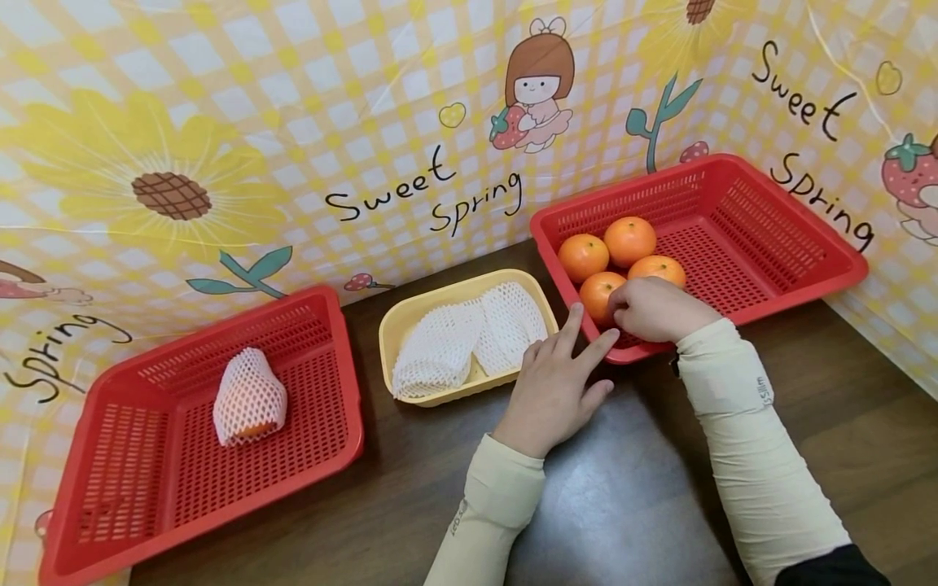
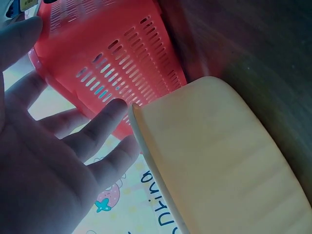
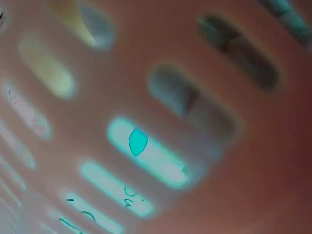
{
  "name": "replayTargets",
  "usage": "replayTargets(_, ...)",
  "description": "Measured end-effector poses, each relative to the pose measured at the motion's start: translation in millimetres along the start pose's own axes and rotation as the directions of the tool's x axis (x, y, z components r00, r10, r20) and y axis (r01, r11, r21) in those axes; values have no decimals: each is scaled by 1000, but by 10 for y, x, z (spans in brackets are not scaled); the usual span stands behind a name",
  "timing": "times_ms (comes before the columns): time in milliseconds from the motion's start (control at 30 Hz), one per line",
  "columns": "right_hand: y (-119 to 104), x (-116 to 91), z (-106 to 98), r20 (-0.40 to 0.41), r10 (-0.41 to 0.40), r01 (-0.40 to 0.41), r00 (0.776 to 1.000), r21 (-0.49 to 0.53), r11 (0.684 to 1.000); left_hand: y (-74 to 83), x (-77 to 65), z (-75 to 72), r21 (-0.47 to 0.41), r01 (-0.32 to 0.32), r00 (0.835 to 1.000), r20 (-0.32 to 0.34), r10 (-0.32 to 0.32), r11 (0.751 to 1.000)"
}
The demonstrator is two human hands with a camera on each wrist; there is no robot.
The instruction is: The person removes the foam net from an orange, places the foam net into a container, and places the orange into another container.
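Note:
My right hand [image 1: 663, 311] reaches over the near rim of the right red basket [image 1: 762, 309], its bent fingers against the front mandarin orange [image 1: 599, 295]. Whether they grip it is hidden. Several other oranges [image 1: 632, 241] sit beside it. Only the basket's slotted wall [image 3: 263, 161] fills the right wrist view, very close and blurred. My left hand [image 1: 551, 391] holds nothing; its fingers spread between the yellow tray and the basket's left corner. In the left wrist view, fingertips [image 2: 116, 108] are close to the tray's edge. White foam net sleeves [image 1: 447, 338] lie in the yellow tray [image 1: 399, 325].
At the left, a second red basket [image 1: 308, 456] contains an orange wrapped in a foam net [image 1: 251, 399]. The baskets and tray stand on a dark wooden table [image 1: 630, 488]. A yellow checked cloth with printed flowers [image 1: 352, 98] rises behind and at the sides.

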State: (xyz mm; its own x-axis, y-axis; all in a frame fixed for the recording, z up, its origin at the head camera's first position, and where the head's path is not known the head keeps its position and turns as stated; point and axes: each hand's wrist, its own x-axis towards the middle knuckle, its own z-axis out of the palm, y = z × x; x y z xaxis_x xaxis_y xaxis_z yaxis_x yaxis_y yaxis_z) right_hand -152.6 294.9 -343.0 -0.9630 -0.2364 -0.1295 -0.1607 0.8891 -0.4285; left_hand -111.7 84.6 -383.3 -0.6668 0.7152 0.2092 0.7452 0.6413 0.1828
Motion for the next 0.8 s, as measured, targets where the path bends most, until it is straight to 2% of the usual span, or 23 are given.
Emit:
replayTargets(133, 96, -60, -76, -109, 41, -38, 993, 36, 999, -6, -11, -12, -2, -1, 1000, -1, 1, 1000)
replayTargets(233, 217, -106, -127, -206, 130, -122, 970, 51, 991, -12, -16, -23, -8, 4, 1000, 7, -4, 1000)
replayTargets(333, 298, -126, -157, -192, 236, -225, 953, 73, 971, -22, -24, -35, -8, 13, 1000, 17, -13, 1000)
replayTargets(433, 321, -106, -152, -151, 282, -273, 948, 76, 959, -34, -36, -41, -5, 19, 1000, 18, -18, 1000)
replayTargets(600, 316, -73, -137, -140, 269, -260, 953, 77, 963, -46, -48, -40, -9, 21, 1000, 13, -21, 1000)
replayTargets(800, 379, -155, -149, -136, 278, -268, 951, 87, 959, -36, -9, -45, -14, 1, 999, 34, 0, 1000)
